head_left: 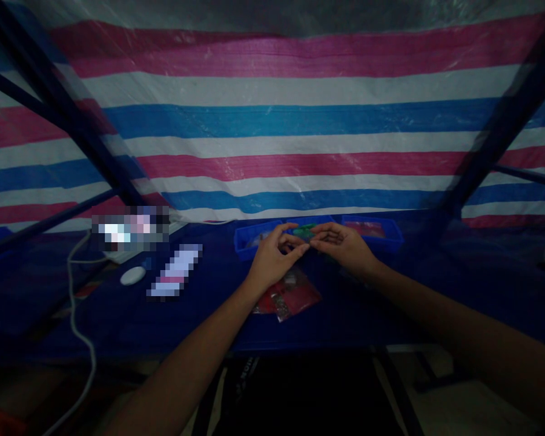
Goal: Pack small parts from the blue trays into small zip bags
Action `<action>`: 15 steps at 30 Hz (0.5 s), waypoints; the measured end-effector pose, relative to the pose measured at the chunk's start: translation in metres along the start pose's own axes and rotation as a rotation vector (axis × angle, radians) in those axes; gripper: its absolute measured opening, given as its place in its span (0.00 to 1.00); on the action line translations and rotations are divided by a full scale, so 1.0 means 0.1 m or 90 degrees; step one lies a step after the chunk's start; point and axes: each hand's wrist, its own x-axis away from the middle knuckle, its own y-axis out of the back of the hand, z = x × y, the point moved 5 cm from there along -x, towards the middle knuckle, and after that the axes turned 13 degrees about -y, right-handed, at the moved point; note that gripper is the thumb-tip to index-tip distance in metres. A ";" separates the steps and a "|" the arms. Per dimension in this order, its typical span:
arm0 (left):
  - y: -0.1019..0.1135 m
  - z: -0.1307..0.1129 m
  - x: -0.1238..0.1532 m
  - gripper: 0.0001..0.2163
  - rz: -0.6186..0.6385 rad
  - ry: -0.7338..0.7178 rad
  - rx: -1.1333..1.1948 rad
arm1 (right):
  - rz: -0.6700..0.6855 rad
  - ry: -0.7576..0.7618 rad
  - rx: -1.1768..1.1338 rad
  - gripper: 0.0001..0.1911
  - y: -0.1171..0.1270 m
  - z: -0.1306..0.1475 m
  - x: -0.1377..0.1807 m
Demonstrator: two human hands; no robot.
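My left hand (275,253) and my right hand (343,245) meet fingertip to fingertip over the dark blue table (209,315), fingers pinched together. Between and just behind the fingertips shows a small green piece (305,230); I cannot tell whether either hand grips it. Directly beyond the hands stands a row of low blue trays (245,245). A clear bag with red contents (287,295) lies on the table under my left wrist.
A striped pink, white and blue tarp (272,133) hangs as a wall behind the table. A white cable (75,315) and a small white round object (132,275) lie at the left. Dark metal frame bars (490,157) slant at both sides.
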 end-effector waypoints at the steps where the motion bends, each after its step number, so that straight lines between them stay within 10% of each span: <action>1: 0.00 0.02 0.00 0.20 0.009 0.010 0.006 | -0.006 -0.003 -0.014 0.19 0.01 0.00 0.00; 15: 0.24 -0.06 -0.02 0.11 -0.001 -0.023 -0.056 | -0.029 0.007 0.167 0.15 0.01 0.08 0.05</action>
